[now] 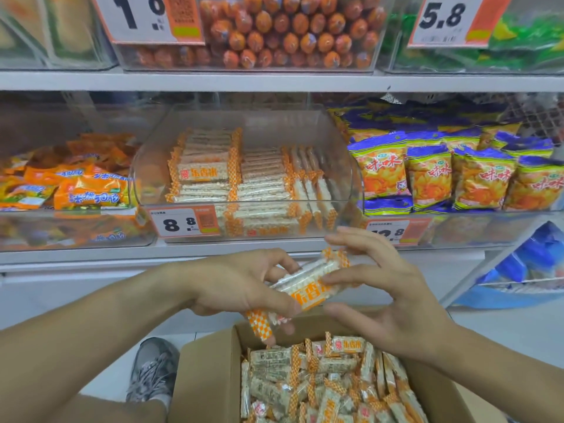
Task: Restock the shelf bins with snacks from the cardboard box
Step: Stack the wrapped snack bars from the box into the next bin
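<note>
Both hands meet above the open cardboard box (210,374), sharing a small stack of rice-cracker bars (308,283) in clear wrappers with orange checkered ends. The left hand (241,285) grips the stack from the left, its fingers curled over the top and round the lower end, where a checkered wrapper tail sticks out beneath them. The right hand (393,296) comes in from the right with its fingers spread fairly wide; the thumb and one fingertip pinch the printed face of the uppermost bar, while the other fingers stand loose and apart above it.

The box sits on the floor directly below the hands, flaps open, packed with more loose bars (323,380) of the same kind lying at all angles. A grey sneaker (152,369) rests just left of the box.

Straight ahead on the middle shelf stands a clear plastic bin (345,166) — partly filled with the same bars in neat rows, and with bare space at its right rear. A price tag (183,222) reading 8.8 is fixed to its front. The bin to its left holds orange snack packets (91,190); the one to its right holds yellow-and-purple chip bags (427,178). On the shelf above, a bin shows the round ends of stacked orange sausage sticks (290,32).
</note>
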Demonstrator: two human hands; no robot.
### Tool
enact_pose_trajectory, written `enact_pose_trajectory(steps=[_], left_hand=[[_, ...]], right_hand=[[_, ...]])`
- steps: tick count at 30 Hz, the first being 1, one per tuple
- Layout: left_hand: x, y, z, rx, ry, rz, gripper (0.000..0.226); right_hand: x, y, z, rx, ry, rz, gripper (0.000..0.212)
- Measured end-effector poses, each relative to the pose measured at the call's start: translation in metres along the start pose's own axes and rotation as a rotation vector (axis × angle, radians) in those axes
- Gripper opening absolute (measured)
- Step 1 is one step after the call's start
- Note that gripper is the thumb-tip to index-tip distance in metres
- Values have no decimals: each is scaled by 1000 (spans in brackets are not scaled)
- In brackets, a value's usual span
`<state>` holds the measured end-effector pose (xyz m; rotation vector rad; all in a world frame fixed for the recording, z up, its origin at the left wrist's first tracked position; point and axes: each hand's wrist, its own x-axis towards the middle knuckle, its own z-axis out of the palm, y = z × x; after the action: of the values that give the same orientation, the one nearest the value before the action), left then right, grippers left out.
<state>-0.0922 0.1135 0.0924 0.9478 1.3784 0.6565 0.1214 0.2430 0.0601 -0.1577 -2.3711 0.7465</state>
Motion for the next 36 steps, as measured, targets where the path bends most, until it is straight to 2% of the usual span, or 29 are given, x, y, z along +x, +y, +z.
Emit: enact_pose_trajectory(steps=[3, 5, 8, 10, 13, 15, 17, 21, 23, 25, 28, 31, 36], left_hand=[[1, -3, 0, 253, 70, -22, 59], [-4, 1, 1, 467, 81, 17, 53], [-9, 6, -2, 714, 154, 146, 42], [-11, 8, -6, 792, 217, 231, 47], [-17, 9, -14, 713, 337, 315, 70], [-20, 10, -17, 591, 367, 383, 74], [-24, 10, -18, 512, 423, 436, 71], [-38, 9, -36, 685, 861, 432, 79], [-46, 1, -56, 759, 1037, 416, 67], [-51, -15, -78, 850, 1141, 353, 53], [-52, -40, -102, 968, 1178, 256, 31], [-49, -54, -110, 974, 1192, 311, 24], [-44, -57, -111, 935, 1251, 397, 18]], right_hand=[[-3, 3, 5, 51, -62, 225, 60], [-5, 5, 7, 110, -185, 330, 69], [-6, 4, 10, 132, -295, 342, 56], [-5, 3, 11, 114, -293, 305, 44], [3, -3, 12, 138, -247, 295, 42], [8, -8, 11, 166, -207, 333, 41], [17, -15, 8, 111, -185, 281, 38], [57, -20, 3, -210, -96, 111, 34], [85, -20, 5, -306, -44, 82, 34], [115, -19, 13, -348, -35, 77, 34], [162, -13, 38, -317, -140, 188, 39], [207, 2, 70, -255, -250, 378, 43], [249, 21, 124, -213, -367, 398, 43]])
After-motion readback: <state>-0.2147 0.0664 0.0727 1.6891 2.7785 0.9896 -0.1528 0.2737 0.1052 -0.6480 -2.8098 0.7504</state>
